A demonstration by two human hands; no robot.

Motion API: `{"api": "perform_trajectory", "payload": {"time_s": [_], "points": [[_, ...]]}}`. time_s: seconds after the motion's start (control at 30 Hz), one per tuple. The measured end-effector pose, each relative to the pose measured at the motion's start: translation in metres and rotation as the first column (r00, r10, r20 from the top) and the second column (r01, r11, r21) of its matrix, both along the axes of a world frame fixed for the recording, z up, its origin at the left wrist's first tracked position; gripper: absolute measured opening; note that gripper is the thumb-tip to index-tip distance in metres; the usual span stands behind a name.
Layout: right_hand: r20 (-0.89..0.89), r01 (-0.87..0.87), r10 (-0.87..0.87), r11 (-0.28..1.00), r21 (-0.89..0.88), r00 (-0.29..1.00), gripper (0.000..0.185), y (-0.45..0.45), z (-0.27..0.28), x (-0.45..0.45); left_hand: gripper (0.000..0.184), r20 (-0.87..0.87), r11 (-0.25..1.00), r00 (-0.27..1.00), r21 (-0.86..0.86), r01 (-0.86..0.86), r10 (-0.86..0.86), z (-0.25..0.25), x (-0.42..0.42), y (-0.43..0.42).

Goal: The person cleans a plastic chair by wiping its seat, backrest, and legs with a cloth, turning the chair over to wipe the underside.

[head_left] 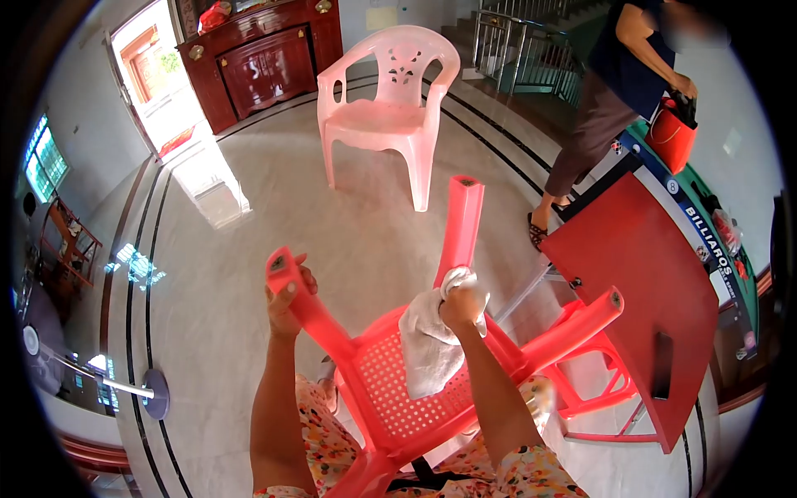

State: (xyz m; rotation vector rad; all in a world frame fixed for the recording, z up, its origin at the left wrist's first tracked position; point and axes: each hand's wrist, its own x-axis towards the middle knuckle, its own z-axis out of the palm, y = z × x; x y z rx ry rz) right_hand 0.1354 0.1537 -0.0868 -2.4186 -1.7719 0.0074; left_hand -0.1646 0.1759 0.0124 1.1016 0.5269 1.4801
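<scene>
A red plastic stool [415, 407] lies upside down across my lap, its legs pointing up and outward. My left hand [286, 295] is wrapped round one leg near its end. A whitish cloth [427, 349] is bunched in my right hand [463, 309], which presses it against the far leg [462, 224] near that leg's base. Part of the cloth hangs down over the perforated seat.
A pink plastic armchair [382, 116] stands ahead. To the right are a red folding table [643, 290], another red stool [598, 378] and a billiards table [701, 228]. A person [614, 91] holding a red bag [671, 137] walks there. A fan base [156, 394] stands left.
</scene>
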Motion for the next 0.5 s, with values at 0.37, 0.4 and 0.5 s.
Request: {"api": "perform_trajectory", "payload": {"time_s": [0.37,0.4,0.5], "points": [[-0.552,-0.134,-0.005,0.968,-0.212,0.834,0.031,0.009,-0.041,0.045,0.056,-0.005,1.0,1.0,0.021,-0.009,0.009,-0.004,-0.004,-0.005],[-0.577,-0.205,0.044,0.954,-0.217,0.816,0.031,0.014,-0.055,0.049,0.056,-0.006,1.0,1.0,0.024,-0.006,0.006,-0.005,-0.004,-0.005],[-0.463,-0.314,0.15,0.901,-0.299,0.874,0.031,-0.002,-0.017,0.035,0.056,0.003,1.0,1.0,0.018,-0.015,0.015,-0.004,-0.004,-0.006]]}}
